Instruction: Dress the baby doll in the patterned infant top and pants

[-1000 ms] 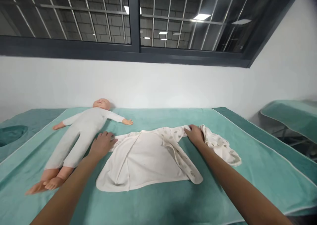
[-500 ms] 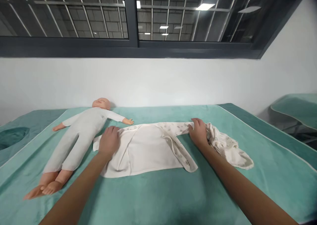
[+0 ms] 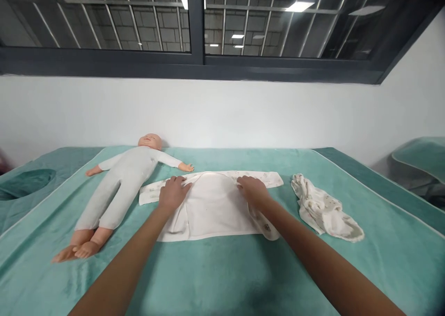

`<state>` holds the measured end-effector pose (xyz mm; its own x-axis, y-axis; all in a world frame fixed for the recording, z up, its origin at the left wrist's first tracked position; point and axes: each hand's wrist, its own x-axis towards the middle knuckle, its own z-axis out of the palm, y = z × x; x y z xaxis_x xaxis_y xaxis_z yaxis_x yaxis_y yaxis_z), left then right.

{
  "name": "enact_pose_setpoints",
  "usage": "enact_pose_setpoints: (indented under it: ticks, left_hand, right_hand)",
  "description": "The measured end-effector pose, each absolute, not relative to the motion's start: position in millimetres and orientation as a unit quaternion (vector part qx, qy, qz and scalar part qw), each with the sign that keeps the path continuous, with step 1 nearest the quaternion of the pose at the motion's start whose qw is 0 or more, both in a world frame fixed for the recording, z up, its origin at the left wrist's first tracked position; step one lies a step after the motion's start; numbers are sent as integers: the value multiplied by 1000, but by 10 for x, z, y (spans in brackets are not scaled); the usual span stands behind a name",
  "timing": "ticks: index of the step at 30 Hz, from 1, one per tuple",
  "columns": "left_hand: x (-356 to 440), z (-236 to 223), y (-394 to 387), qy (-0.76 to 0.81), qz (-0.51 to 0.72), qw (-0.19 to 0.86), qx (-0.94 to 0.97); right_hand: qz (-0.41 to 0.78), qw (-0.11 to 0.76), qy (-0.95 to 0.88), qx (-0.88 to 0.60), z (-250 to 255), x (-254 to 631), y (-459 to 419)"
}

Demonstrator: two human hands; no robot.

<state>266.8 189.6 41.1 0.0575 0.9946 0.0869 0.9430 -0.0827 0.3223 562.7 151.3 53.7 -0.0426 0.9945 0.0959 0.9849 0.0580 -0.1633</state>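
Note:
A white baby garment (image 3: 212,207) lies spread flat on the teal bed cover (image 3: 215,269), its sleeves stretched out to both sides. My left hand (image 3: 173,191) rests palm down on the garment's left shoulder, fingers apart. My right hand (image 3: 252,190) lies flat on its right shoulder, fingers also apart. A baby doll (image 3: 120,186) in a pale grey suit lies on its back just left of the garment, arms spread, head toward the wall. A crumpled patterned cloth (image 3: 325,209) lies apart to the right of the garment.
A white wall runs behind the bed, with a dark-framed barred window above. A second teal-covered surface (image 3: 422,156) stands at the far right. A darker teal hollow (image 3: 26,181) sits at the left edge.
Both hands slid inward along the garment toward its middle. The right sleeve now lies flat and straight, and the patterned cloth lies separate, clear of my right hand.

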Motion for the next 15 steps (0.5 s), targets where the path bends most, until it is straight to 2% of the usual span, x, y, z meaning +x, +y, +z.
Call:
enact_pose_setpoints:
  ticks: [8,11,15]
  left_hand:
    - [2567,358,2002,684,180,148,692]
    - [2547,388,2010,688,213,128,682]
    - [2616,415,1902,690,237,79,679]
  right_hand:
    - [90,140,-626,-762,476,6024,1808]
    - [95,143,-634,-754,568,6070,1767]
    - [35,163,-666,-727,714,5895,1482]
